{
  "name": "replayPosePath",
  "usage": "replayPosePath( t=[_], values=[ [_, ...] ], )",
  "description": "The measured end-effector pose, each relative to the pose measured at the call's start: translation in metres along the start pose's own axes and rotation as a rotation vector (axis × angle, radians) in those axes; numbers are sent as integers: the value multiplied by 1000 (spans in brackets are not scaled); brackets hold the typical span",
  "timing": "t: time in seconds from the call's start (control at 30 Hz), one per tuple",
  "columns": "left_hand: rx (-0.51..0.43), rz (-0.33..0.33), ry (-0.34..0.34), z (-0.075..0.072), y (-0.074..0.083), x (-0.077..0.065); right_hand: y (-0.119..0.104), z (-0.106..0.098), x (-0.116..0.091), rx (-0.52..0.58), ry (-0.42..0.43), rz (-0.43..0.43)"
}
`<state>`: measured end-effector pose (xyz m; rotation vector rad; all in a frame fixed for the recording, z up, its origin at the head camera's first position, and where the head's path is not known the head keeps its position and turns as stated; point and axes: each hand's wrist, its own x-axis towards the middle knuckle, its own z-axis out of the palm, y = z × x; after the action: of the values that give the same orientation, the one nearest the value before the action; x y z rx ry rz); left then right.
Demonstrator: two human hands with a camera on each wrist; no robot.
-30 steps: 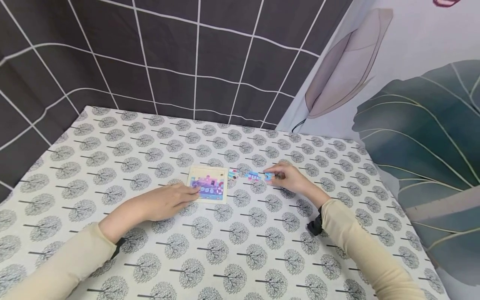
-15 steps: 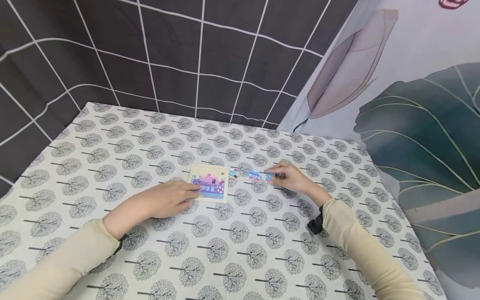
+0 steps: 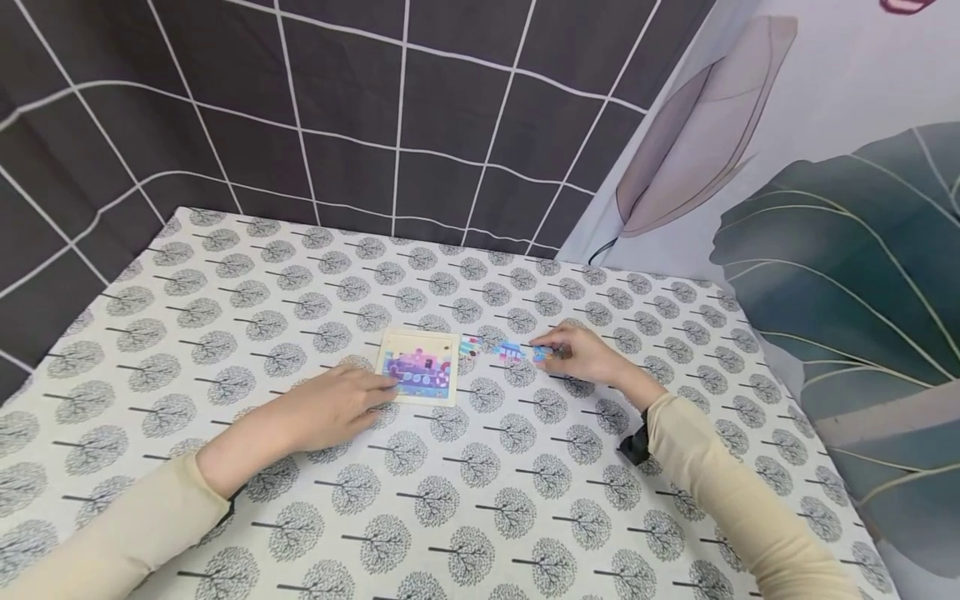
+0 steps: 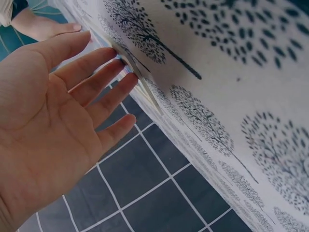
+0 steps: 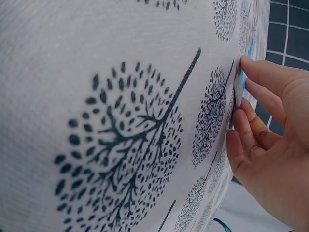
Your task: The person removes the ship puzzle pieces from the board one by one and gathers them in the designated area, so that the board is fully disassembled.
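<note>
A square jigsaw puzzle tray (image 3: 417, 340) lies on the patterned cloth, its lower part filled with a pink, purple and blue picture and its upper part bare. My left hand (image 3: 341, 407) rests its fingertips on the tray's left side; in the left wrist view the fingers (image 4: 104, 79) are extended and spread at the tray's thin edge. To the right, my right hand (image 3: 583, 357) pinches a small blue puzzle piece (image 5: 239, 87) between thumb and fingertips, close over the cloth. Another blue and pink puzzle piece (image 3: 513, 352) lies just left of it.
Further small colourful puzzle pieces (image 3: 469, 344) lie beside the tray's right edge. A white cloth (image 3: 480, 500) printed with trees covers the table. Behind it hangs a dark curtain (image 3: 345, 92) with white grid lines, and a leaf-patterned curtain (image 3: 862, 250) hangs at the right.
The head view has shifted slightly. Both hands stay about where they were, with the right hand still at the same puzzle piece, which appears slightly turned.
</note>
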<state>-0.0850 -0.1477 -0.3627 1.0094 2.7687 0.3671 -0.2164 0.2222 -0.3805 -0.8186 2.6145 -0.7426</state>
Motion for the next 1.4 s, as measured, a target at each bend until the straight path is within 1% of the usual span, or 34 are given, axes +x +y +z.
replayPosePath(
  t=[0.2,0.4,0.5,0.63,0.73,0.8,0.9,1.03,1.13,1.27,1.4],
  values=[
    [-43,-13,8,2,-3,2,6,-6,-1,43,-41,8],
    [-59,-29,-11,2,-4,3,6,-12,-2,46,-78,32],
    [-66,-26,-14,2,-4,2,4,-16,-3,58,-96,52],
    [-76,-18,-16,1,-6,2,1,-20,-3,82,-111,43],
    [-92,-33,-28,1,-8,2,-1,-19,-2,90,-99,27],
    [-100,-41,-39,1,-9,2,-4,-18,-2,94,-76,37],
    [-115,-53,-53,1,-10,2,-8,-14,0,102,-36,29],
    [-131,-52,-59,0,-10,2,-13,-7,4,128,23,-52],
    [-140,-52,-60,-1,-9,2,-17,-2,9,129,62,-86],
    [-143,-46,-62,-2,-9,2,-28,4,19,126,75,-81],
    [-137,-40,-59,-2,-9,2,-40,8,30,162,64,-81]
  ],
)
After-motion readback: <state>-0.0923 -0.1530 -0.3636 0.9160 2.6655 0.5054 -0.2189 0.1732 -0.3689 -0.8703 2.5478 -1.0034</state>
